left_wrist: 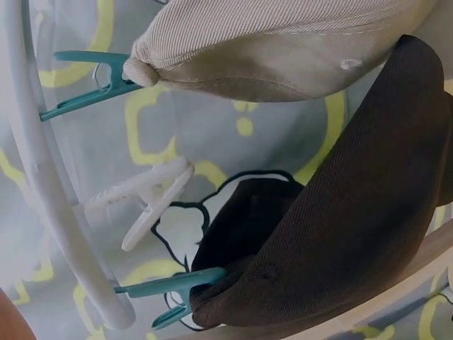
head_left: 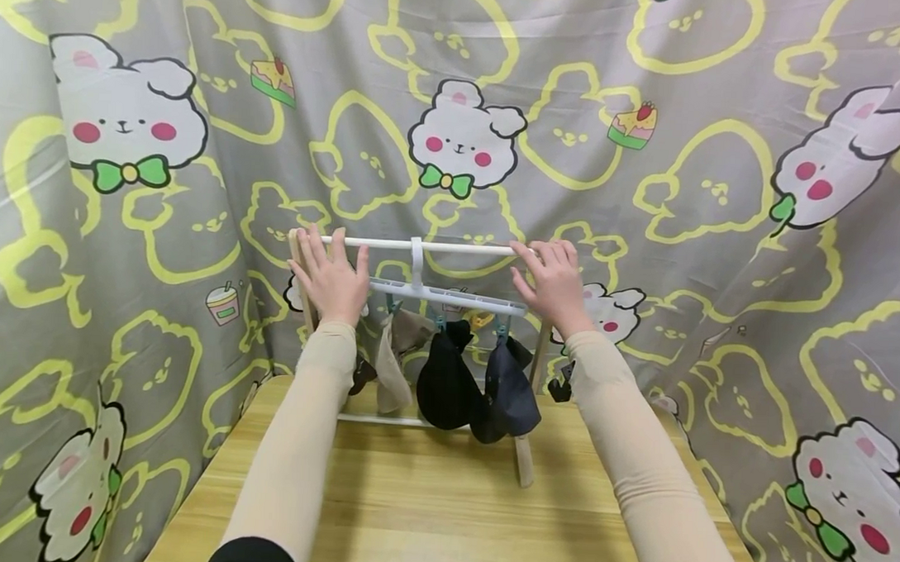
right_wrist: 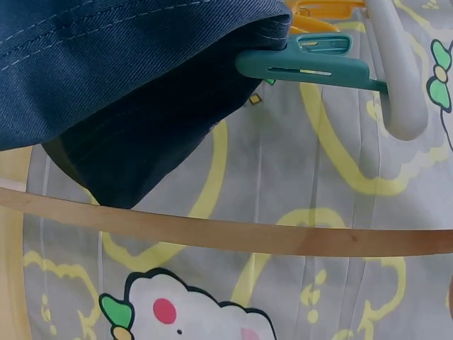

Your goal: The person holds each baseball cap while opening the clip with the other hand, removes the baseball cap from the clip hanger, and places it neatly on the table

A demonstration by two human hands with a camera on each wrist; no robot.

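Both hands are raised at the top of a small wooden rack with a white rod (head_left: 466,248). My left hand (head_left: 333,283) touches its left end, fingers spread and straight. At the right end my right hand (head_left: 556,286) rests with loosely bent fingers on the rod. Between them a white clip hanger (head_left: 460,297) hangs by its hook. Teal clips (right_wrist: 304,67) hold soft caps: a beige cap (head_left: 393,370), a black cap (head_left: 446,388), a navy cap (head_left: 511,391) and a dark brown cap (left_wrist: 340,212). One white clip (left_wrist: 145,195) holds nothing.
The rack stands on a wooden table (head_left: 427,512), its right foot (head_left: 524,461) toward the front. A low white bar (head_left: 393,420) runs near the tabletop. Patterned grey curtains (head_left: 592,38) surround the table. A yellow clip (right_wrist: 325,10) shows beside the navy cap.
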